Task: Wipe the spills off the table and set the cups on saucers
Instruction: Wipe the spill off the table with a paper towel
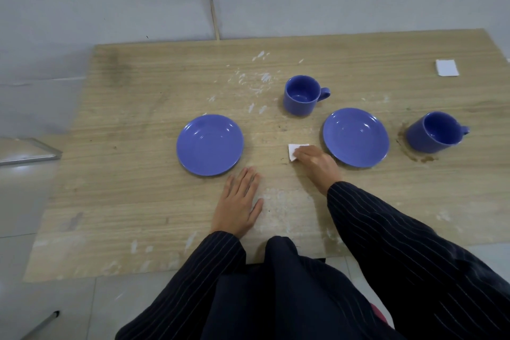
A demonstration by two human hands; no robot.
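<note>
Wooden counter (138, 146), paint-flecked, bearing two blue saucers: left saucer (210, 144) and right saucer (356, 136), both bare. Rear cup (302, 95) stands upright behind and between them; right cup (434, 132) stands upright beside the right saucer, ringed by a brown spill (414, 156). Cups appear glazed ceramic: rigid, smooth, breakable, best taken by the handle or round the body. Left hand (238, 203) lies flat, fingers straight, holding nothing. Right hand (314, 161) presses a folded white tissue (295, 149) onto the counter between the saucers, its fingers bent over the tissue; soft, light, compliant. Spare tissue (447, 67) at the far right.
</note>
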